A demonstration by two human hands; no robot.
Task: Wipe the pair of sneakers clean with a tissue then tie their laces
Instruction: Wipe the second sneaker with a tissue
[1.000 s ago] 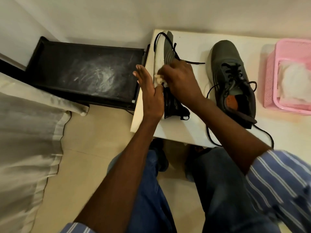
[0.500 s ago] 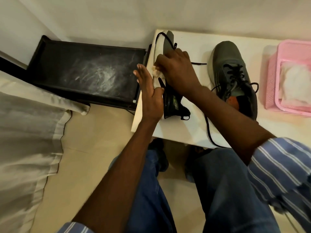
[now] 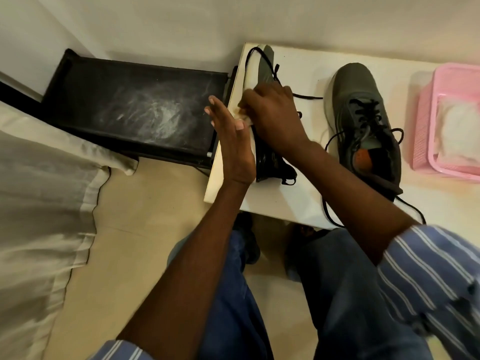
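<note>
A dark grey sneaker point(image 3: 265, 64) lies on its side at the left edge of the white table point(image 3: 285, 201), its pale sole facing left. My left hand point(image 3: 231, 141) presses flat against that sole with straight fingers. My right hand point(image 3: 272, 113) grips a crumpled tissue point(image 3: 242, 116) against the sole's rim, over the middle of the shoe. The second sneaker point(image 3: 363, 118) stands upright to the right, its black laces untied and trailing over the table's front edge.
A pink basket point(image 3: 426, 126) holding a white tissue pack sits at the table's right end. A dusty black rack point(image 3: 135, 110) stands left of the table against the wall. A pale bedsheet hangs at the far left. My legs are under the table's front.
My right hand slid the tissue along the sole toward the toe and has come back a little toward the middle. The left hand stayed pressed on the sole.
</note>
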